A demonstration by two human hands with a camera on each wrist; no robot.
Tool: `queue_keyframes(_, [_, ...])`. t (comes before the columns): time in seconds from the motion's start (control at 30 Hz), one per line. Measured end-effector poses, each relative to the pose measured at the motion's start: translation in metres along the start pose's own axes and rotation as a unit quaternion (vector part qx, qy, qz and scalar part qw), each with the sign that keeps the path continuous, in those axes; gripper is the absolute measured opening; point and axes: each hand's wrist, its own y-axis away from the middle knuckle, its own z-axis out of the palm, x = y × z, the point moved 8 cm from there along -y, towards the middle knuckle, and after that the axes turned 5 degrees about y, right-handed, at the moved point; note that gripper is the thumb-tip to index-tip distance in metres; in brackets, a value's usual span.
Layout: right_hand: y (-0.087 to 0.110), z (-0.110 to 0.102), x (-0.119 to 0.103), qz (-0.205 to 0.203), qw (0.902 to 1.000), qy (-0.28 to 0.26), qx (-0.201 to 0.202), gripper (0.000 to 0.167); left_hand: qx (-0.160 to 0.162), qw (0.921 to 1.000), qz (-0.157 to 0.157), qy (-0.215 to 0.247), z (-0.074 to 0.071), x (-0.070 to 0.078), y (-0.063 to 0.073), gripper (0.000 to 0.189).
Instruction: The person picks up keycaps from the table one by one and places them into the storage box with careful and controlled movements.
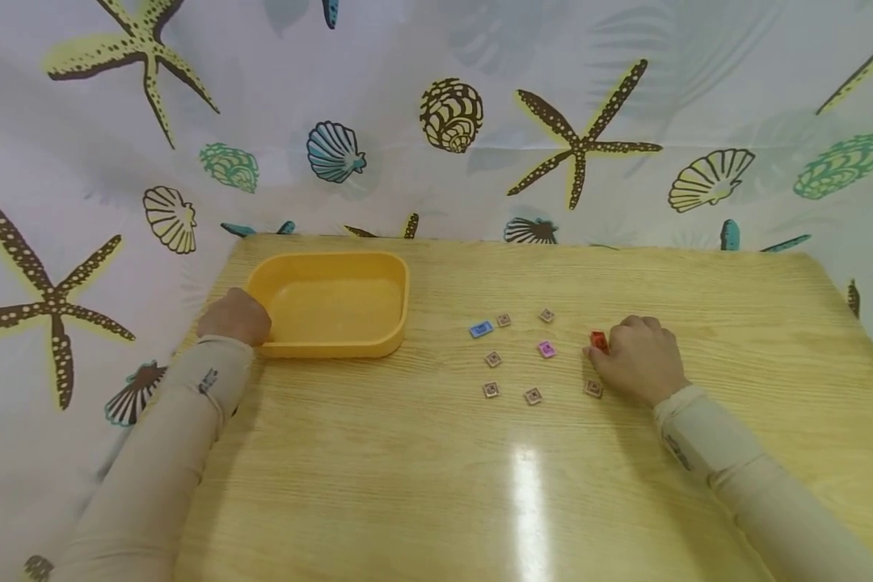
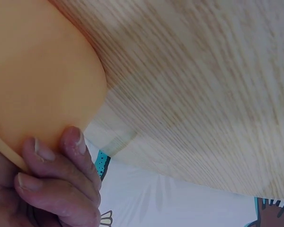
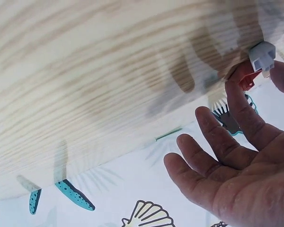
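My left hand (image 1: 236, 317) grips the near-left corner of a yellow plastic tray (image 1: 335, 350). In the left wrist view its fingers (image 2: 61, 163) curl against the tray's outer wall. On the right, my right hand (image 1: 642, 360) pinches a small red keycap (image 1: 599, 342) between thumb and index finger. The right wrist view shows this red keycap (image 3: 248, 75) low at the tabletop, beside a grey keycap (image 3: 262, 56); the other fingers are spread loosely. A brownish keycap (image 1: 592, 389) lies just below the right thumb, and a pink keycap (image 1: 546, 349) lies to its left.
Between tray and right hand lie a wider blue keycap (image 1: 481, 329) and several brownish keycaps, such as one keycap (image 1: 533, 396) nearer me. They rest on a wooden table (image 1: 378, 469). A patterned curtain (image 1: 378, 97) hangs behind and to the left.
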Motion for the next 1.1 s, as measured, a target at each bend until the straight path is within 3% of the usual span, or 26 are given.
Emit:
queue_keyframes(0.4, [-0.005, 0.007, -0.006, -0.008, 0.9999, -0.001, -0.009, 0.036, -0.010, 0.9999, -0.008, 0.010, 0.001, -0.002, 0.002, 0.040])
queue_keyframes(0.6, [-0.014, -0.005, -0.023, -0.032, 0.9993, -0.011, 0.012, 0.030, -0.011, 0.9999, -0.006, 0.002, 0.003, -0.004, 0.001, 0.041])
queue_keyframes(0.83, [-0.046, -0.037, -0.090, -0.113, 0.9911, -0.021, 0.068, 0.016, -0.004, 0.9999, -0.011, 0.003, 0.003, -0.006, 0.000, 0.040])
queue_keyframes(1.1, [-0.082, -0.056, -0.196, -0.191, 0.9790, -0.022, 0.069, 0.017, 0.007, 0.9997, -0.017, 0.014, -0.001, -0.003, -0.003, 0.038])
